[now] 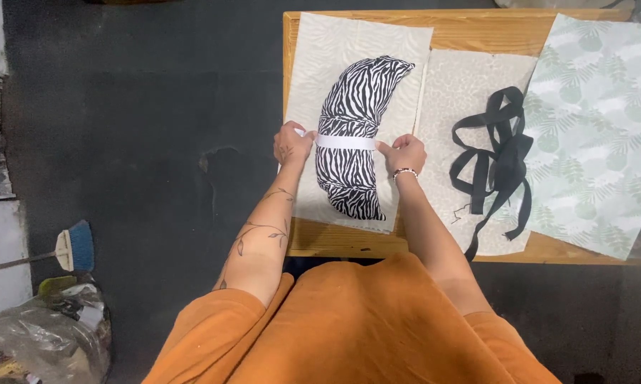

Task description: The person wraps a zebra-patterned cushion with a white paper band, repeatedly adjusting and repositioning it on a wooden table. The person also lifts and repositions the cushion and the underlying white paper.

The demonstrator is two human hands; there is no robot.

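Observation:
A rolled bundle of zebra-striped fabric [359, 99] lies lengthwise on a pale sheet of patterned paper [320, 50] on the wooden table [477, 28]. A white band [345, 142] crosses the bundle's middle. My left hand [290, 144] pinches the band's left end beside the bundle. At the band's right end, my right hand [404, 152], with a beaded bracelet on the wrist, grips it. The band is stretched taut between both hands.
A tangle of black straps [502, 153] lies on a second pale sheet [463, 85] to the right. A leaf-printed sheet [598, 128] covers the table's right part. On the dark floor at left are a broom [75, 245] and a plastic bag of rubbish [46, 334].

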